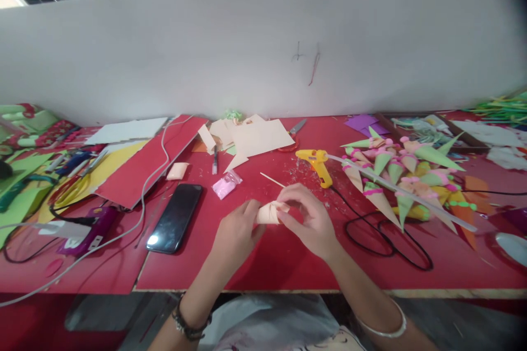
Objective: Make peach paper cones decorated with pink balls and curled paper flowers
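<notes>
Between my two hands, over the red tabletop (280, 263), is a small rolled piece of cream paper (268, 214). My left hand (239, 230) grips its left end, fingers closed round it. On the other end, the thumb and fingers of my right hand (307, 216) pinch the paper. A thin wooden stick (272, 179) lies just beyond the fingers. Farther right rests a yellow glue gun (317, 163) with a long clear glue stick (407, 192) running out of its back. A small bag of pink pieces (226, 184) lies ahead of my left hand.
A black phone (176, 218) lies to the left, near a purple power strip (88, 230) with cables. Cream paper sheets (263, 137), a craft knife (214, 160) and scissors (296, 130) are at the back. Several paper cones (401, 164) are heaped right, by the looped black cord (389, 255).
</notes>
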`<state>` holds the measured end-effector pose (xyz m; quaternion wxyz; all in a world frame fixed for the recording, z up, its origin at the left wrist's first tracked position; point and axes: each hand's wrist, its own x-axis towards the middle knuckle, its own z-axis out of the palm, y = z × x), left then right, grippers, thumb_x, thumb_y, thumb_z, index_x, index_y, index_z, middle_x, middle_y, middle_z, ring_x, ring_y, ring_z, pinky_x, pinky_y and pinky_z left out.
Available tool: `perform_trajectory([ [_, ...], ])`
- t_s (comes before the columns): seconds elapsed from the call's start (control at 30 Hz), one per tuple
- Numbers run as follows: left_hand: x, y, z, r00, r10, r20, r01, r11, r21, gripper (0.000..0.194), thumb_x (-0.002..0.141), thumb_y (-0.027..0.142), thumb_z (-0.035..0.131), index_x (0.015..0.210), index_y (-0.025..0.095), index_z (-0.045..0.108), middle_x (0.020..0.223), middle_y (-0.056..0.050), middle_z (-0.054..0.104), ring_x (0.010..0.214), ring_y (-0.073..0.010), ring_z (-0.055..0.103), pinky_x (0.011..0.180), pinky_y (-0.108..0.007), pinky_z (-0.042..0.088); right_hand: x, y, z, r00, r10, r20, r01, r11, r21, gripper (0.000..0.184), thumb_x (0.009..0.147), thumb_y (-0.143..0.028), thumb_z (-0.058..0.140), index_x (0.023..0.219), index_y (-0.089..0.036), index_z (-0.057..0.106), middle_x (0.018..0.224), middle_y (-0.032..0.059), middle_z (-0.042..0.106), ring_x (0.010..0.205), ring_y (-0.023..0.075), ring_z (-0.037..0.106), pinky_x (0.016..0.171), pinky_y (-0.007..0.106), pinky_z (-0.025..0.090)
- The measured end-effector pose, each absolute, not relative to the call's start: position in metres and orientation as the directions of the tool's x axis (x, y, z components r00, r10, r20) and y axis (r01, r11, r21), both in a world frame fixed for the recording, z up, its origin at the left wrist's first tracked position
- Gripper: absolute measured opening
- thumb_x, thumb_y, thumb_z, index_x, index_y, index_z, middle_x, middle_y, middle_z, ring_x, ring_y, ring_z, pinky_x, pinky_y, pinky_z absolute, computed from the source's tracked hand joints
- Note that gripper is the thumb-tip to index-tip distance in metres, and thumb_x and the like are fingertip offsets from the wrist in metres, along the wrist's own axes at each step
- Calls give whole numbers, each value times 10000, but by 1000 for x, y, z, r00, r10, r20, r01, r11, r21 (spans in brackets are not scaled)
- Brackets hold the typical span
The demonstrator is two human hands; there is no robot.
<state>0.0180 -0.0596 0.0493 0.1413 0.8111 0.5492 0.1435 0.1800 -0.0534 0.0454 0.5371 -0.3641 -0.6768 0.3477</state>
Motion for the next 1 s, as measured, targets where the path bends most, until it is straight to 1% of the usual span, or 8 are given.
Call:
perform_trajectory([
  [0.1,19,-61,47,358,929,97,868,-370,330,52,806,202,412,846,179,437,788,-43,577,662,-170,557,511,-227,325,179,-55,47,-142,843,519,230,538,-811,50,763,-168,544,775,-207,573,840,33,526,816,161,528,745,309,438],
  [0.2,18,-62,45,371,927,44,883,-367,293,89,827,222,387,888,177,434,791,-45,587,628,-166,570,484,-225,315,179,-56,47,-131,854,503,261,519,-814,35,758,-180,554,774,-207,569,844,35,525,822,165,526,744,313,445],
  [0.33,18,-62,47,361,932,-24,900,-342,272,89,826,218,390,890,179,438,752,-43,603,603,-173,586,456,-223,293,178,-57,43,-123,896,427,231,444,-866,25,767,-214,556,784,-209,574,880,43,514,841,167,524,744,308,459],
  [0.47,19,-62,51,328,943,-49,918,-306,252,78,817,192,398,883,183,439,777,-47,606,611,-177,591,455,-224,286,177,-56,39,-129,924,361,144,377,-915,39,776,-232,550,780,-207,580,893,45,505,849,161,524,725,281,461],
  [0.57,19,-62,53,327,944,-33,913,-307,270,79,806,175,404,874,187,443,803,-41,595,648,-171,589,471,-219,297,176,-55,37,-146,932,333,72,346,-936,20,773,-208,549,774,-203,569,870,34,500,831,149,517,709,263,448],
  [0.77,18,-63,49,356,933,56,858,-351,374,156,788,170,429,942,191,445,844,-42,586,711,-177,579,526,-228,349,176,-54,36,-174,944,281,-64,274,-960,19,768,-198,541,778,-202,557,868,23,479,813,134,507,685,244,439],
  [0.87,18,-64,47,356,932,73,854,-356,379,151,781,172,439,930,188,447,821,-43,587,726,-184,575,540,-234,360,176,-54,37,-185,943,278,-65,271,-961,38,766,-172,530,773,-202,551,869,19,480,826,133,504,696,241,433],
  [1.0,19,-64,45,356,932,74,858,-357,370,161,780,174,436,939,190,449,826,-47,589,726,-187,572,540,-236,356,176,-54,39,-193,937,292,-23,293,-956,60,749,-143,537,762,-201,543,842,12,481,805,133,499,678,238,420],
])
